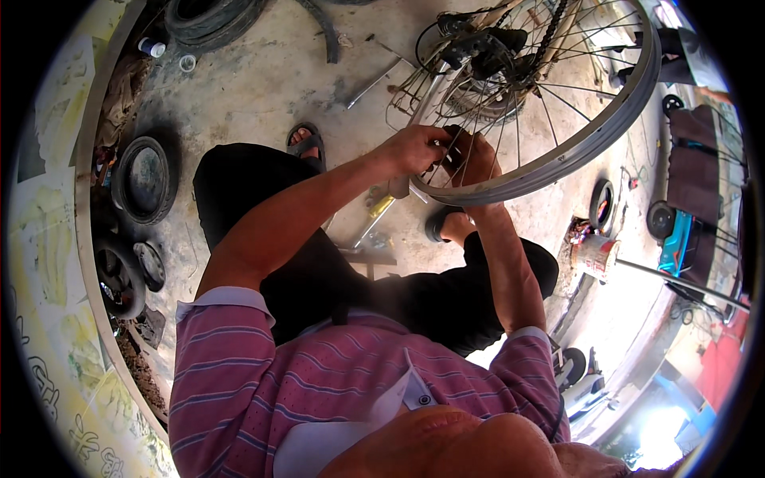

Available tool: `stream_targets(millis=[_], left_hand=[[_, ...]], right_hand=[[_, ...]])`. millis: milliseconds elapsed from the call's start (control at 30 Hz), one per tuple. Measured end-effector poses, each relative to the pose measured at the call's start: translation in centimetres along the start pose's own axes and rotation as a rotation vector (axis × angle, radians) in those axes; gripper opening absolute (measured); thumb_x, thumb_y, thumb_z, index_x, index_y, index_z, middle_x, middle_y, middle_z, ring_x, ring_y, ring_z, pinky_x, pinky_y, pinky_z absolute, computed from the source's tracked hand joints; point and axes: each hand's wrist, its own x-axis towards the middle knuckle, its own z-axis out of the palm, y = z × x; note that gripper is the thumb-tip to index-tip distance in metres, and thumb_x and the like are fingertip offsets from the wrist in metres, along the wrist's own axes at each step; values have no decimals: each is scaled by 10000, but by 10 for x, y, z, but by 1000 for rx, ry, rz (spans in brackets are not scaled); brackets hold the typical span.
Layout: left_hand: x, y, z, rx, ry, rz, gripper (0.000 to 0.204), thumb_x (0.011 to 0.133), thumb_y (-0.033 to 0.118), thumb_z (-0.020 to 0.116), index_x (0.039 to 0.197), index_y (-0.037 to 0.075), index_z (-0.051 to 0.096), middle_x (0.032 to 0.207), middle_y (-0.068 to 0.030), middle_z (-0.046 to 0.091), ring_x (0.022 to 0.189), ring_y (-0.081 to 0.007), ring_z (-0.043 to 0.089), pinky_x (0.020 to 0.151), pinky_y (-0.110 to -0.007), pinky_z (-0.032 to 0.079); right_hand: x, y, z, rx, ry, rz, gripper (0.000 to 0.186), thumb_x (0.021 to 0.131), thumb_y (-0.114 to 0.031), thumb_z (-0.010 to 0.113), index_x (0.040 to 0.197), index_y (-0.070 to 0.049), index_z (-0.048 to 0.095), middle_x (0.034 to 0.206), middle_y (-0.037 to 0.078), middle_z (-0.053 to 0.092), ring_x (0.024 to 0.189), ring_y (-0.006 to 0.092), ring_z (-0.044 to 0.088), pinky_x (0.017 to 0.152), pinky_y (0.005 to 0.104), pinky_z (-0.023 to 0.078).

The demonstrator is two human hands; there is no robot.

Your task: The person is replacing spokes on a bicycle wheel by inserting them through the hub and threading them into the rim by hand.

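While the wheel (570,158) sits at one o'clock, its long axis slants from eight toward two. At its eight-o'clock edge, the left hand (416,150) and right hand (478,163) bend their fingers close together; what either grasps, I cannot tell. Farther out, tyres (215,38) lie at eleven, a bucket (596,255) at three.

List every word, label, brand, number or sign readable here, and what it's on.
No text reads clearly enough to quote.
Pale wall, left edge: dark outlined marks like lettering, too distorted to read.
Whitish bucket, right: reddish marks, too blurred to read.
Small white-and-blue container, upper left: any label is too small to read.
Grey wheel rim: no lettering made out.
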Motion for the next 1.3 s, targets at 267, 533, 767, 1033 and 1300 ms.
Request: stream_targets(millis=[267,533,767,1033,1300], left_hand=[[-3,11,3,13,35,-27,201,1001,123,590,1148,1,651,911,-61,702,807,-125,641,747,-292,520],[-5,8,4,81,148,-26,247,962,154,629,1145,-2,682,914,-133,734,800,-195,691,727,-332,541],[-5,9,6,42,201,10,183,964,93,636,1099,-28,666,872,-84,710,778,-138,660,731,-298,534],[-16,25,-15,145,213,-12,193,951,73,628,1100,-41,670,885,-85,714,764,-130,652,710,-283,530],[-35,36,-25,106,47,-254,322,946,136,606,1208,-43,659,943,-88,722,775,-122,655,672,-279,534]], right_hand=[[-3,-7,9,-10,-44,-18,583,1064,-495,408,1331,4,545,1210,101,624,1084,201,572,970,353,446],[-2,-6,2,43,-44,32,554,1059,-475,439,1326,-3,549,1222,104,625,1109,217,577,973,359,449],[0,-1,-6,59,-30,30,553,1046,-478,467,1349,-21,536,1268,96,625,1148,220,586,1017,381,441],[-5,-8,-4,-29,105,129,530,1030,-510,504,1343,-89,575,1280,46,649,1169,175,595,988,347,431],[-5,-8,-7,26,121,146,531,1009,-514,551,1334,-97,607,1235,41,683,1143,183,614,974,343,445]])
